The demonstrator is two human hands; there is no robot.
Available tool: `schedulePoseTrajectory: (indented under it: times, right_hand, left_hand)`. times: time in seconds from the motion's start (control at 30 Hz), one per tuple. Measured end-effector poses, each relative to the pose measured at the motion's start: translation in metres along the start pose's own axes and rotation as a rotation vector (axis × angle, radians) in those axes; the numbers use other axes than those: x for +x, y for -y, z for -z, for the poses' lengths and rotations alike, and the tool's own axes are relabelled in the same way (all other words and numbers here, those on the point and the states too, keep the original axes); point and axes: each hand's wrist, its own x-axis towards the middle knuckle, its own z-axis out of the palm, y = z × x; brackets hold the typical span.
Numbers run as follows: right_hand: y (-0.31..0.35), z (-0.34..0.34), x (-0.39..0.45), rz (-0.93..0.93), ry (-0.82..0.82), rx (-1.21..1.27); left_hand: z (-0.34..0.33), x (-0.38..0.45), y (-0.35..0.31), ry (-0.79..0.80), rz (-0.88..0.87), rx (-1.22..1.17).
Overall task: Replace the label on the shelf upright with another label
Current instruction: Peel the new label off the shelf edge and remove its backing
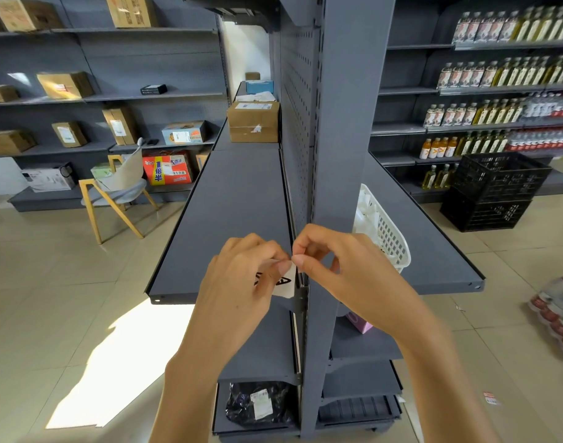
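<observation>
A white label [285, 284] with a black triangle mark hangs in front of the grey shelf upright [344, 123]. My left hand [242, 282] pinches the label's top edge between thumb and fingers. My right hand [341, 266] meets it from the right, with thumb and forefinger closed on the label's upper corner. The hands hide most of the label. Whether it touches the upright cannot be told.
Grey shelf boards [229, 219] run away on both sides of the upright. A white basket [389, 238] stands on the right board and a cardboard box [253, 121] on the left one. Black crates [494, 193] and bottle packs [558, 311] sit on the floor at right.
</observation>
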Motion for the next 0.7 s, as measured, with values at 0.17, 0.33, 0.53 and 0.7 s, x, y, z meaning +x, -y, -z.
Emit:
schedulePoseTrajectory:
  times: [0.17,0.33,0.53,0.7]
  right_hand:
    - [-0.002,-0.001,0.002,-0.01,0.037,-0.019]
    - [-0.005,-0.001,0.002,-0.015,0.048,-0.023]
    - [-0.006,-0.002,0.003,-0.013,0.054,-0.031]
    - [-0.007,-0.002,0.004,-0.018,0.042,-0.034]
  left_hand:
    - [-0.005,0.003,0.004,-0.028,-0.042,0.025]
    - [-0.009,0.005,0.007,-0.043,-0.041,0.039]
    - [-0.012,0.005,0.009,-0.047,-0.054,0.065]
    - [-0.013,0.006,0.011,-0.052,-0.065,0.077]
